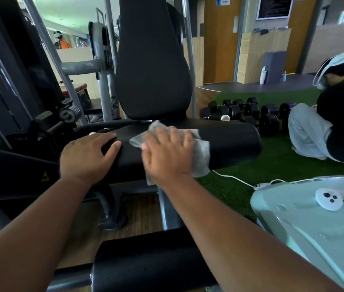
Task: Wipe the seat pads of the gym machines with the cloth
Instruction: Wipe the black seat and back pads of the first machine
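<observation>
A black seat pad (pixel 230 142) of a gym machine lies across the middle of the view, below its tall black back pad (pixel 152 70). A pale grey cloth (pixel 201 153) is spread on the seat pad. My right hand (pixel 166 154) lies flat on the cloth, fingers spread, pressing it onto the pad. My left hand (pixel 88 154) rests palm down on the seat pad's left end, holding nothing. A second black pad (pixel 145 262) sits low in front of me.
The machine's grey frame (pixel 103 66) and weight stack (pixel 8 81) stand at left. Several black dumbbells (pixel 249 112) lie on green turf (pixel 272 154). A person in a headset (pixel 339 114) sits at right. A pale case (pixel 314 224) carries a white controller (pixel 329 199).
</observation>
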Available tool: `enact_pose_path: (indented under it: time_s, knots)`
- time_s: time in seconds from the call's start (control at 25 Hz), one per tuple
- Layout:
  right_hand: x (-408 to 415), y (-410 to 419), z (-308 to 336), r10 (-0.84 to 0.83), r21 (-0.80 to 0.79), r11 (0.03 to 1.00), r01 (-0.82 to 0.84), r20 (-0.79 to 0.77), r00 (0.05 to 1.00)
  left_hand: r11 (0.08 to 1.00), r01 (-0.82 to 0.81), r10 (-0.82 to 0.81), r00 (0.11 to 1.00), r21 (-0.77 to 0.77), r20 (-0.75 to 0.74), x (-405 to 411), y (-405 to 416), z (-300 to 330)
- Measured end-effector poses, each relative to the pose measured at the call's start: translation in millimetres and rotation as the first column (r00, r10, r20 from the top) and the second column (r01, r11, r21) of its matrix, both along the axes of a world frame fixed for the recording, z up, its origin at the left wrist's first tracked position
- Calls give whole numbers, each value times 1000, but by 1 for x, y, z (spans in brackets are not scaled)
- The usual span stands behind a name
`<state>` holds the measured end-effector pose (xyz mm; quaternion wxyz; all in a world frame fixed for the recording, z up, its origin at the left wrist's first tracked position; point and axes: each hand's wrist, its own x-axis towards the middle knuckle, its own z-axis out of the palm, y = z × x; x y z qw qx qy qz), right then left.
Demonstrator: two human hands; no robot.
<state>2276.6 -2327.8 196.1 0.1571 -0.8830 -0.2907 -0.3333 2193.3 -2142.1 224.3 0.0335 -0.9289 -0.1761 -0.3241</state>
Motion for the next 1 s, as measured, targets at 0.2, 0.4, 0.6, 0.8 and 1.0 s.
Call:
enact_pose_path:
  time_s: [0.2,0.4,0.6,0.8,1.0]
  knots:
    - [48,-73,2,78,-187,980,-66,59,995,1000,16,-15,1000,-25,11,-2,1,1]
    - [92,-116,43,-324,-185,940,288,-215,921,1000,-7,7,1000,-13,-8,1,-1,3]
    - [60,-35,60,-102,-267,964,10,-332,938,999,-24,21,996,-30,-92,3,5,5]
    - [53,-65,49,213,-217,939,-268,-244,946,999,6,-11,993,-41,-116,3,8,9]
    - [110,-57,72,-97,-321,944,-77,-492,865,1000,-3,1,994,-21,-106,3,8,6]
